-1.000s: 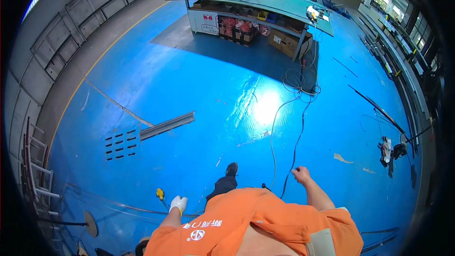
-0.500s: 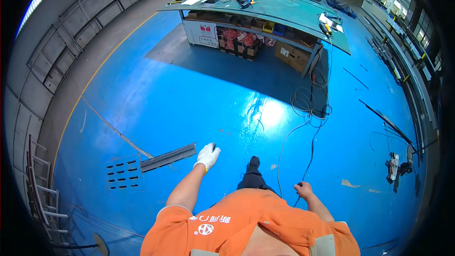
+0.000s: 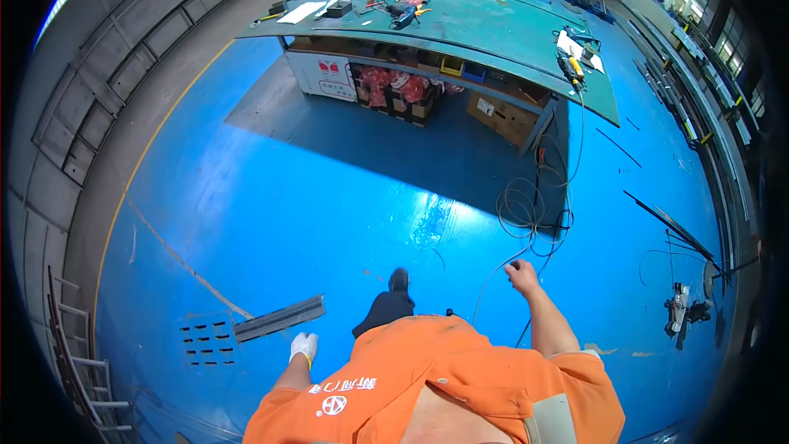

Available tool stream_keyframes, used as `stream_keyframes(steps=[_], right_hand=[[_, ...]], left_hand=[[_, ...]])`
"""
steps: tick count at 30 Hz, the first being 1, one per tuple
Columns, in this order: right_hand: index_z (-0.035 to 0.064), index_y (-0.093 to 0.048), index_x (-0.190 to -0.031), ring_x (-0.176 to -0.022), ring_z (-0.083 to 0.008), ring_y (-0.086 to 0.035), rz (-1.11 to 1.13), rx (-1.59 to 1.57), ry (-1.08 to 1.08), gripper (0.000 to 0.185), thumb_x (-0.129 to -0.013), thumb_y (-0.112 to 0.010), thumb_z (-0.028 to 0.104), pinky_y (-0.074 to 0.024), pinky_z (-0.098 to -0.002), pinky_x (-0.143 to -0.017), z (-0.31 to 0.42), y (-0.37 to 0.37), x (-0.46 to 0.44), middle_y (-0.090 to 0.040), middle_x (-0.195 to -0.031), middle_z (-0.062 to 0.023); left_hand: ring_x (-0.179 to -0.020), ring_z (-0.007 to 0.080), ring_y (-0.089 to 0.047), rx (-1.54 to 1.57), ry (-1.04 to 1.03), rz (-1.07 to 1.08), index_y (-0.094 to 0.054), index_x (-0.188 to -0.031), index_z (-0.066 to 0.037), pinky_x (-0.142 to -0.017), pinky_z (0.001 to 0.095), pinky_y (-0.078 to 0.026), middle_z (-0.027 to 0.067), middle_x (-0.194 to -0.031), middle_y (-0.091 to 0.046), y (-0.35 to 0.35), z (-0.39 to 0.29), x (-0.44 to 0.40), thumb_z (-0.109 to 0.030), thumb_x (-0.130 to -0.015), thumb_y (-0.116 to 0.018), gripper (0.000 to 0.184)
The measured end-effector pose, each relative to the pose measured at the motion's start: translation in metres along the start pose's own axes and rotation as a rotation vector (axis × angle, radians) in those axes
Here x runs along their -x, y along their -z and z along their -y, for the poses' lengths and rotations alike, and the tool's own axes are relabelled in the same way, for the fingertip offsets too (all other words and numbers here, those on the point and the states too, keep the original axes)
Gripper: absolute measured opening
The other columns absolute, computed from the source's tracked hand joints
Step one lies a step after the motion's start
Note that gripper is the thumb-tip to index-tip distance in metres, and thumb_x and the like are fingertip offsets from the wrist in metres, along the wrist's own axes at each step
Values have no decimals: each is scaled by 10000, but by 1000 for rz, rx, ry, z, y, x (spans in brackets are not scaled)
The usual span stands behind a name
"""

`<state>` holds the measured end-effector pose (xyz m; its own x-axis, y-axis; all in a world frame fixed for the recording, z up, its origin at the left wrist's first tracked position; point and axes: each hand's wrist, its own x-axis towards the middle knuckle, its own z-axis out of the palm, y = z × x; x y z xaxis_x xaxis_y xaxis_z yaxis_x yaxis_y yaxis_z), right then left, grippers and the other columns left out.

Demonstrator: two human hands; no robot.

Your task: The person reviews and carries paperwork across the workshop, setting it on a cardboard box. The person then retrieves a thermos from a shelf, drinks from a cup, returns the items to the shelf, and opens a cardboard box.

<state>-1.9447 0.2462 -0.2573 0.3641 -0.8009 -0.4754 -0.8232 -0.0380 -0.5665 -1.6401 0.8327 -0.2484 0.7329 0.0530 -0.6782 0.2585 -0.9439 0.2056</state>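
My left hand (image 3: 304, 347), in a white glove with a yellow cuff, hangs low beside my body. Its fingers look slightly apart, and I see nothing in them. The nearest object to it is a grey grooved metal strip (image 3: 281, 318) lying on the blue floor, apart from the hand. My bare right hand (image 3: 521, 275) is out in front, its fingers curled in; whatever they may hold is hidden. Below it in the view, a thin cable (image 3: 486, 278) runs along the floor; I cannot tell whether they touch.
Ahead stands a green-topped workbench (image 3: 485, 29) with tools, boxes underneath and a cable coil (image 3: 522, 201) by its right leg. Dark bars (image 3: 670, 218) and a metal device (image 3: 678, 310) lie right. A slotted floor grate (image 3: 207, 344) and ladder-like frame (image 3: 97, 382) are left.
I have stepped closer to the workbench, with the other foot now forward. My left hand has swung back toward my body, while my right hand has swung forward.
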Motion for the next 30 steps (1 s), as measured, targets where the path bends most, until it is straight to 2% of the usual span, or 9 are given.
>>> stream_keyframes(steps=[3, 6, 8, 11, 13, 17, 19, 23, 30], right_hand=[[-32, -711, -1188, -1007, -374, -702, 0, -43, 4, 430, -935, -666, 312, -567, -426, -907, 54, 2, -34, -740, -1122, -206], [-3, -705, -1235, -1075, -370, -693, 140, 147, -94, 437, -961, -659, 335, -562, -425, -950, 66, -7, -61, -724, -1203, -183], [-20, -711, -1132, -748, -241, -663, 181, 324, -101, 338, -956, -665, 264, -576, -353, -658, 48, -14, -86, -712, -919, -128], [-13, -703, -1152, -765, -243, -659, 296, 369, -200, 334, -954, -668, 254, -580, -358, -650, 82, 12, -120, -709, -945, -122], [-22, -719, -1165, -985, -357, -712, 76, 208, -224, 439, -923, -684, 343, -575, -423, -883, 93, 23, -152, -756, -1080, -180], [-28, -708, -1141, -871, -298, -682, -33, -17, -140, 384, -937, -668, 295, -571, -385, -754, 150, 32, -212, -724, -1008, -160], [-21, -703, -1125, -763, -233, -654, -48, -16, -61, 326, -953, -656, 251, -569, -341, -628, 163, 31, -244, -693, -920, -136], [-33, -720, -1142, -998, -376, -705, 81, 87, -107, 407, -920, -672, 305, -565, -431, -902, 214, 32, -291, -747, -1090, -200], [-31, -720, -1138, -1010, -388, -702, 151, 91, -270, 415, -912, -671, 313, -557, -428, -928, 237, 85, -424, -743, -1116, -206]], left_hand=[[-1215, 439, -608, -47, -78, 38, -658, -1290, 26, -1040, 458, -478, 247, -1336, -652, -14, -44, -53, -400, -909, -505, 591], [-1199, 434, -617, 4, -142, 139, -669, -1261, 20, -1025, 459, -486, 242, -1310, -665, -6, -136, -108, -409, -909, -502, 579], [-1175, 432, -626, 130, -169, 98, -676, -1233, 11, -1001, 458, -497, 236, -1278, -678, 9, -218, -125, -415, -914, -497, 561], [-1137, 399, -645, 1, -373, 114, -651, -1281, -15, -979, 451, -515, 219, -1256, -684, 47, -336, -157, -424, -918, -521, 562], [-1148, 405, -644, -35, -502, 125, -651, -1278, -13, -990, 448, -511, 220, -1245, -689, 75, -411, -163, -407, -933, -510, 542], [-1172, 401, -639, -150, -568, 133, -644, -1286, -18, -1008, 445, -503, 213, -1263, -685, 112, -532, -200, -392, -944, -498, 527], [-1186, 400, -635, -181, -605, 121, -643, -1292, -31, -1017, 448, -500, 208, -1286, -677, 114, -572, -214, -393, -941, -495, 526], [-1219, 372, -626, -87, -560, 75, -623, -1341, -32, -1062, 434, -486, 193, -1329, -658, 107, -631, -223, -396, -957, -501, 542], [-1289, 367, -592, -242, -382, 143, -603, -1371, -25, -1100, 424, -464, 190, -1387, -630, 129, -689, -221, -399, -966, -488, 563]])
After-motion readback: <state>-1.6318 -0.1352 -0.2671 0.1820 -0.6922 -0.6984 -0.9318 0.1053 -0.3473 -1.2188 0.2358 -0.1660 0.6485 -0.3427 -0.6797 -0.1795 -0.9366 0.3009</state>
